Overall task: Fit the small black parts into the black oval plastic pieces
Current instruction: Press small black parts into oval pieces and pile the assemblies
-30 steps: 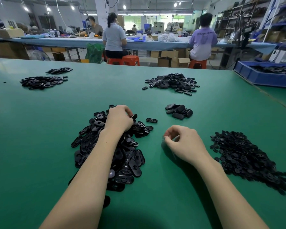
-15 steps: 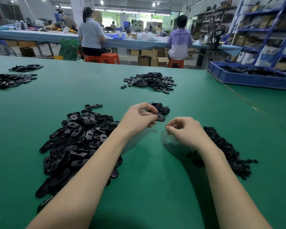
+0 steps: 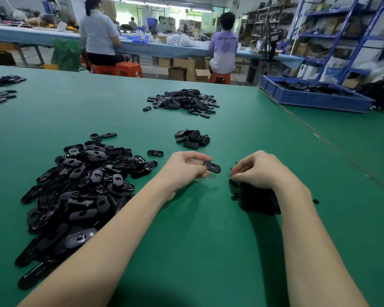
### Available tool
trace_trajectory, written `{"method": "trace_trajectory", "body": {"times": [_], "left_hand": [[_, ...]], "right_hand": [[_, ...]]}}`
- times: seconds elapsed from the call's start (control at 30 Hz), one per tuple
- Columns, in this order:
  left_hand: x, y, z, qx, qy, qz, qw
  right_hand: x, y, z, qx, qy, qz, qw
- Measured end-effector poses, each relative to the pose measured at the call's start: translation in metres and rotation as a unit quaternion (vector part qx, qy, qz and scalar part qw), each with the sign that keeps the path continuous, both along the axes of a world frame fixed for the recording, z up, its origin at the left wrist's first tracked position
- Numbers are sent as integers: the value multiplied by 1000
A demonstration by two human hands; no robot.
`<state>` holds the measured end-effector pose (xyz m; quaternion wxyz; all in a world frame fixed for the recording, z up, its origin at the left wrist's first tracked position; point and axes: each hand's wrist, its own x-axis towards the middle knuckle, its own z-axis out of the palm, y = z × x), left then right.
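Your left hand (image 3: 184,168) pinches one black oval plastic piece (image 3: 212,167) between thumb and curled fingers, holding it just above the green table (image 3: 208,240). The piece is glossy, flat and rounded at the ends, with a small recess in its middle. Your right hand (image 3: 258,170) has its fingers curled, tips together at the near edge of the heap of small black parts (image 3: 256,200); whether they hold a part you cannot tell. That heap is matte and fine-grained. To your left lies the big pile of shiny ovals (image 3: 80,187); a small stack of ovals (image 3: 192,139) sits just beyond your hands. No writing is readable on the parts.
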<state>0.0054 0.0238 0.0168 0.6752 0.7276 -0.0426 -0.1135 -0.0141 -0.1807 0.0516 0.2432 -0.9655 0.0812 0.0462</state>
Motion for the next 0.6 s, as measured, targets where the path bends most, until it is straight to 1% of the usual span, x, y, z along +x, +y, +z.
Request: {"method": "trace_trajectory", "body": {"times": [0.1, 0.3, 0.33, 0.4, 0.47, 0.5, 0.53, 0.6], "left_hand": [[1, 1, -1, -7, 1, 2, 1000], [3, 2, -2, -36, 10, 4, 999], [3, 2, -2, -40, 10, 6, 999], [3, 1, -2, -48, 15, 8, 999], [2, 1, -1, -64, 22, 8, 998], [2, 0, -1, -73, 24, 8, 997], [1, 0, 0, -81, 24, 8, 996], [0, 0, 2, -91, 22, 9, 996]], "right_hand": [[-1, 2, -1, -7, 8, 8, 1000], [0, 6, -4, -21, -9, 4, 1000], [0, 5, -4, -5, -19, 8, 1000], [1, 6, -6, 77, -59, 14, 995], [0, 11, -6, 165, -113, 17, 980], [0, 14, -6, 189, -139, 21, 972], [0, 17, -6, 195, -162, 28, 967], [1, 23, -5, 166, -192, 43, 966]]}}
